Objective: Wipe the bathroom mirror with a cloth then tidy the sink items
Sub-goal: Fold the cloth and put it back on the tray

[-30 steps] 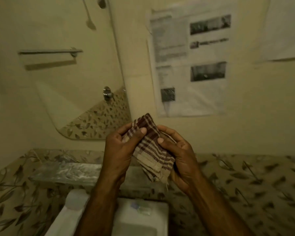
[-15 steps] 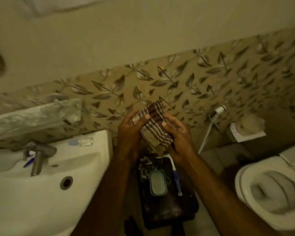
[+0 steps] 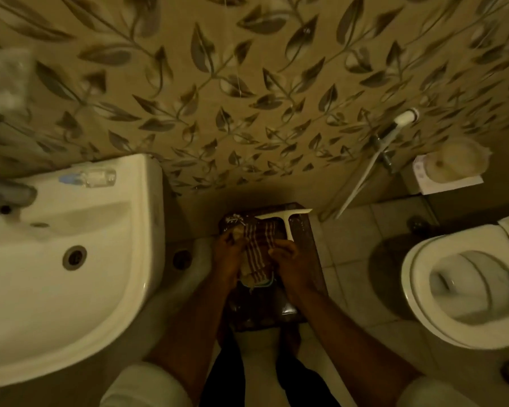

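1. Two bare hands meet low in the middle of the view, both closed on a folded brown-and-cream checked cloth (image 3: 257, 257); the left hand (image 3: 228, 255) pinches its left edge and the right hand (image 3: 291, 264) grips its right edge.
2. Held between the hands, the cloth sits over a dark rectangular stool top (image 3: 303, 230) on the floor between the basin and the toilet; whether it touches that surface cannot be told.
3. A pale blue-rimmed dish (image 3: 265, 284) peeks out just under the cloth's near end.
4. A white T-shaped squeegee (image 3: 287, 223) lies on the far part of the stool top, its handle running toward the right hand.
5. At left stands a white ceramic sink (image 3: 80, 274), with a small clear bottle with a blue cap (image 3: 90, 177) lying on its far ledge and a grey metal tap (image 3: 3, 198) at the far left.
6. At right is a white toilet bowl (image 3: 465, 292) with its seat down.
7. Leaf-patterned beige wall tiles (image 3: 247, 83) fill the far side, with a white-handled spray hose (image 3: 376, 157) hanging there.
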